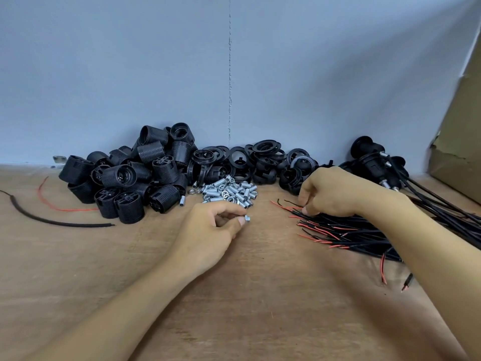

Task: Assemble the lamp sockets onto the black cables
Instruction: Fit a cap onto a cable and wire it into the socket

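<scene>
Tube (247, 218) in left fingers (229, 208), cable (295, 210) in right (304, 194)

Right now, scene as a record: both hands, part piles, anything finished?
left hand: pinches one metal threaded tube, just in front of the tube pile
right hand: fingers curled onto the stripped ends of the black cables; grip unclear
socket bodies: black, heaped back left
rings: black, heaped back centre
assembled sockets: a few already on cables, back right
surface: wooden table
</scene>
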Demonstrator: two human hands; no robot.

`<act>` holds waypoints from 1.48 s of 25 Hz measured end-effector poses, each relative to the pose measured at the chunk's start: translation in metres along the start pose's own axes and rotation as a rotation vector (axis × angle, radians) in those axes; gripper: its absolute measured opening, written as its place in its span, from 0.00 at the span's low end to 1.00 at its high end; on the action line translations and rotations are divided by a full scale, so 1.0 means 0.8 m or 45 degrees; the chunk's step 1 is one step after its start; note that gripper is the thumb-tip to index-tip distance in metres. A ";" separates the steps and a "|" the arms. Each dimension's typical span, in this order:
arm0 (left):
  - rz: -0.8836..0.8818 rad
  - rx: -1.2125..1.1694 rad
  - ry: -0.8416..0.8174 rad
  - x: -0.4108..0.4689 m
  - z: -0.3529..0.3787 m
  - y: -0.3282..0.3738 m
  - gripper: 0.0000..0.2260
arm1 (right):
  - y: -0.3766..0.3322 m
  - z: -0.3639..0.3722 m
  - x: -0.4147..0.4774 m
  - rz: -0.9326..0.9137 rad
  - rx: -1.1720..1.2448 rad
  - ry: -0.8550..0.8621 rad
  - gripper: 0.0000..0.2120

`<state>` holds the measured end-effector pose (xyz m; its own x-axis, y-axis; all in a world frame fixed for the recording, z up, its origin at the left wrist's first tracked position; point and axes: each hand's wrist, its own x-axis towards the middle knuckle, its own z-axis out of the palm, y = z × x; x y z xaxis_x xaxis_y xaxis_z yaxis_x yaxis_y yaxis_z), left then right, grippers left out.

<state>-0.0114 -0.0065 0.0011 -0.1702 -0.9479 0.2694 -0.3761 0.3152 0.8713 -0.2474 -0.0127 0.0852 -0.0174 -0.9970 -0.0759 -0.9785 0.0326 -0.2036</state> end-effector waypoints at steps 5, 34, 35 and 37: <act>-0.001 -0.009 -0.002 -0.001 0.002 0.003 0.06 | -0.007 0.016 0.006 -0.201 0.235 0.250 0.05; 0.032 -0.016 0.387 -0.001 -0.001 0.008 0.09 | -0.070 0.081 -0.011 -0.734 0.589 0.087 0.01; 0.038 -0.011 0.357 -0.002 -0.001 0.008 0.09 | -0.066 0.077 -0.008 -0.686 0.590 0.163 0.02; 0.043 -0.033 0.309 -0.004 -0.001 0.010 0.08 | -0.052 0.069 0.002 -0.488 0.516 0.408 0.04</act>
<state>-0.0133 -0.0012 0.0072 0.0427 -0.9214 0.3861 -0.3500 0.3482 0.8696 -0.1953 -0.0116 0.0394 0.1959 -0.9129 0.3580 -0.7734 -0.3683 -0.5160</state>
